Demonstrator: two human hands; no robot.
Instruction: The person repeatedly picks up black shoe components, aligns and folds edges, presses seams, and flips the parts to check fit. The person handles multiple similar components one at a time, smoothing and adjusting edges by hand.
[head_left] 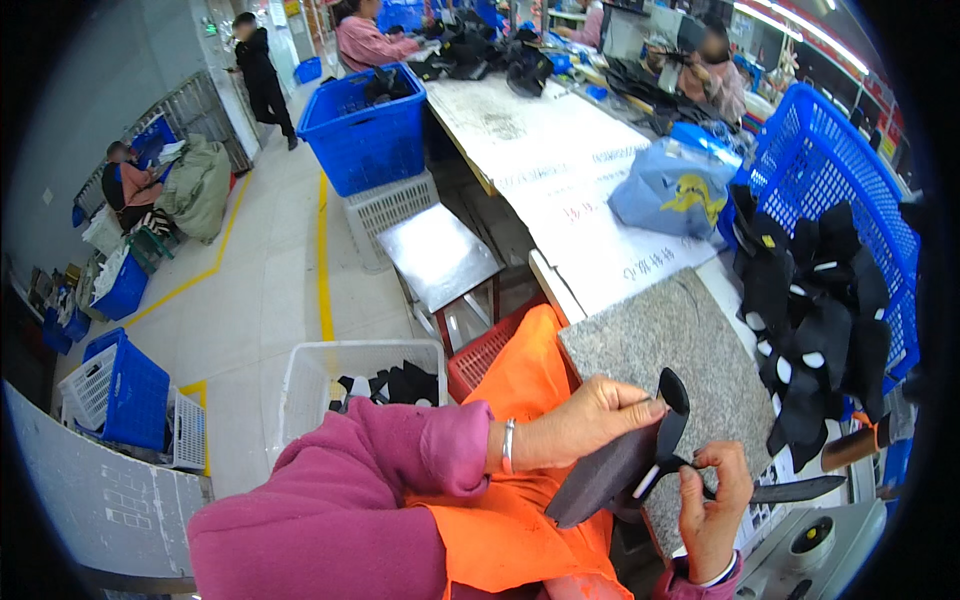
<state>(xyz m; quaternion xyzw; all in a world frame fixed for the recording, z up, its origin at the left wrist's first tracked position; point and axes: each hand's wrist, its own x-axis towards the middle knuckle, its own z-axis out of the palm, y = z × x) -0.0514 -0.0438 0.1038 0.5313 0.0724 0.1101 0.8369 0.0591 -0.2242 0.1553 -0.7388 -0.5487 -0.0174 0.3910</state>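
Note:
A curved black flexible piece point(672, 420), perhaps a shoe-upper part, is held between my hands at the near edge of a grey stone slab point(650, 335). My left hand point(590, 425) pinches its edge between thumb and fingers. My right hand point(718, 500) is closed on its lower end, close to a small white strip. Under my left fingers is a flat dark grey thing point(605, 475); I cannot tell whether it belongs to the piece. A narrow dark strip point(800, 490) sticks out right of my right hand.
Similar black pieces point(815, 320) spill from a blue basket point(830, 150) at the right. A blue bag point(670, 190) lies on the white table point(560, 185). At my left stand a white crate point(365, 360), a metal-topped stool point(440, 255) and a blue bin point(365, 135). Several people are farther off.

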